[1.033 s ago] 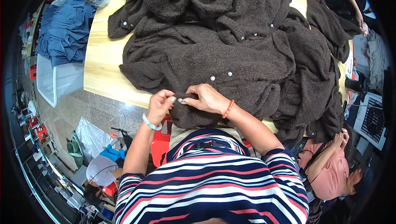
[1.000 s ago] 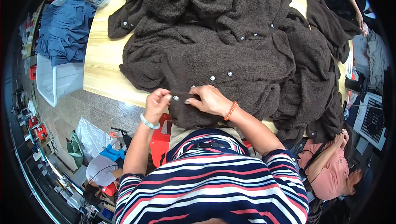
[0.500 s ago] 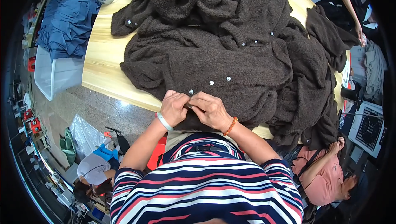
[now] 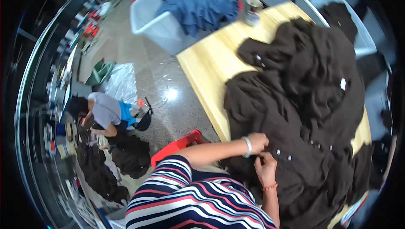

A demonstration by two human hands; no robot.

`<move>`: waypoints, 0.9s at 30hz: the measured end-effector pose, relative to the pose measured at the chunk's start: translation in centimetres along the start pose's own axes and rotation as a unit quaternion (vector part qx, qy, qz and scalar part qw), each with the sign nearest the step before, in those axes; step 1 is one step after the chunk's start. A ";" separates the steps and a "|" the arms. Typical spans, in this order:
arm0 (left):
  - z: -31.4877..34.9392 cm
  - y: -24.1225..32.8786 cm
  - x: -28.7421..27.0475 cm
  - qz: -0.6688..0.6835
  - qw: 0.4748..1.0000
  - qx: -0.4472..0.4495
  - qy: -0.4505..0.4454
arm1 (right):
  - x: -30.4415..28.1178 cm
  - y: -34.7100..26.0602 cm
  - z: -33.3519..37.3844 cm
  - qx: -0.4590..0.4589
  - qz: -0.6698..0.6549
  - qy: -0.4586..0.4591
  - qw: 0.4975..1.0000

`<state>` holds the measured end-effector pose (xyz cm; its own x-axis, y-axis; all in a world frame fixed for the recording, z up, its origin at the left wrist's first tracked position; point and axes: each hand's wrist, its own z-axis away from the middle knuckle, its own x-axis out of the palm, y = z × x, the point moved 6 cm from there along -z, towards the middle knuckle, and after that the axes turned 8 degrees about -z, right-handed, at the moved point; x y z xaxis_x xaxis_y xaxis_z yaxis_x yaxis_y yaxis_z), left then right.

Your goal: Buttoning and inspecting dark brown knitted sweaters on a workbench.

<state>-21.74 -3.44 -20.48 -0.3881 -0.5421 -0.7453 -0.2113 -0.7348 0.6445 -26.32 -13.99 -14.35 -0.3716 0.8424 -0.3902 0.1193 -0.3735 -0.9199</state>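
Observation:
A dark brown knit cardigan [image 4: 303, 168] with small shiny buttons lies spread on the wooden table in front of me. My left hand [image 4: 257, 143], with a pale band at its wrist, has its fingers curled closed on the cardigan's near edge. Just below it, my right hand [image 4: 265, 166], with an orange bead bracelet, also pinches that edge. Both hands are slightly blurred, and what lies between the fingertips is hidden. Close to the hands, a button [image 4: 277, 152] shows on the knit.
More brown knitwear [image 4: 320, 60] is heaped farther along the wooden table [image 4: 206, 64]. A white bin [image 4: 145, 14] holds blue cloth [image 4: 198, 1]. A cup [image 4: 252, 16] stands at the table's far corner. Left of me are a red stool [image 4: 177, 146] and a seated person [image 4: 105, 109] handling brown garments.
The view has swung to the left, so the table and garments now sit at the right and more floor shows. My hands stay at the cardigan's edge, slightly farther apart.

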 end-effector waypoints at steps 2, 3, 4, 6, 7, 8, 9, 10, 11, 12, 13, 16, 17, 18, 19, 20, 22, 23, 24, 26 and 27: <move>0.3 0.1 0.4 0.009 0.998 -0.055 -0.025 | 0.0 0.0 0.1 -0.014 0.035 -0.031 0.999; 0.5 0.0 0.6 0.001 0.997 -0.066 -0.028 | 0.0 0.0 0.1 -0.003 0.031 -0.043 0.999; 0.8 -0.3 1.0 -0.005 0.996 -0.079 -0.030 | 0.1 0.0 0.1 0.008 0.029 -0.057 0.998; 0.6 0.1 0.8 0.027 0.997 -0.068 -0.011 | -0.6 0.3 -0.1 -0.020 0.047 -0.054 0.997; 0.4 -0.4 1.3 0.109 0.992 -0.069 -0.015 | -0.9 -0.3 -0.5 -0.036 0.080 -0.046 0.995; 0.1 -0.6 1.2 0.189 0.979 -0.067 -0.018 | -1.4 -0.4 -0.8 -0.013 0.097 -0.029 0.995; 0.2 -1.3 0.9 0.192 0.978 -0.079 0.000 | -1.5 -0.8 -1.2 -0.033 0.118 -0.023 0.992; 0.3 -1.2 0.4 0.268 0.960 -0.084 -0.001 | -1.8 -0.9 -1.5 -0.051 0.140 -0.012 0.989; 0.5 -1.3 0.1 0.343 0.935 -0.088 0.000 | -1.9 -0.6 -1.8 -0.037 0.125 -0.016 0.991; 0.5 -1.8 0.4 0.347 0.933 -0.096 0.016 | -1.7 -0.7 -2.1 -0.047 0.127 -0.031 0.990; 0.5 -2.4 1.3 0.368 0.923 -0.110 0.015 | -1.8 -1.1 -2.4 -0.020 0.114 -0.029 0.993; 0.5 -3.0 1.8 0.419 0.896 -0.145 0.031 | -1.5 -1.0 -3.0 0.010 0.039 -0.014 0.999; 0.5 -3.3 2.6 0.444 0.879 -0.172 0.031 | -1.6 -0.3 -3.1 0.020 0.054 -0.031 0.998; 0.6 -3.4 3.4 0.468 0.861 -0.197 0.030 | -1.7 0.4 -3.1 0.030 0.070 -0.047 0.996; 0.7 -3.3 3.8 0.513 0.830 -0.213 0.054 | -1.8 1.2 -3.2 0.028 0.075 -0.062 0.995; 1.8 -2.3 2.5 0.563 0.790 -0.237 0.060 | -1.8 1.2 -3.3 0.024 0.075 -0.069 0.995; 1.7 -2.7 3.0 0.558 0.785 -0.259 0.072 | -1.9 1.4 -3.4 0.069 0.072 -0.087 0.991; 2.3 -2.2 2.6 0.620 0.739 -0.251 0.079 | -1.7 1.5 -3.4 0.076 0.050 -0.090 0.992; 2.4 -2.6 2.9 0.621 0.737 -0.254 0.088 | -1.5 1.3 -3.4 0.072 0.050 -0.098 0.991; 1.8 -2.8 3.7 0.605 0.758 -0.237 0.058 | -1.3 1.1 -3.4 0.067 0.058 -0.100 0.991; 1.7 -3.1 3.6 0.573 0.780 -0.245 0.052 | -1.3 1.3 -3.4 0.060 0.059 -0.102 0.991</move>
<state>-24.00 -2.44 -24.92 0.0106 -0.9691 0.2463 0.5992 0.2033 0.7744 -22.57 -14.26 -15.21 -0.5410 0.6992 -0.4673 0.0670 -0.5180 -0.8527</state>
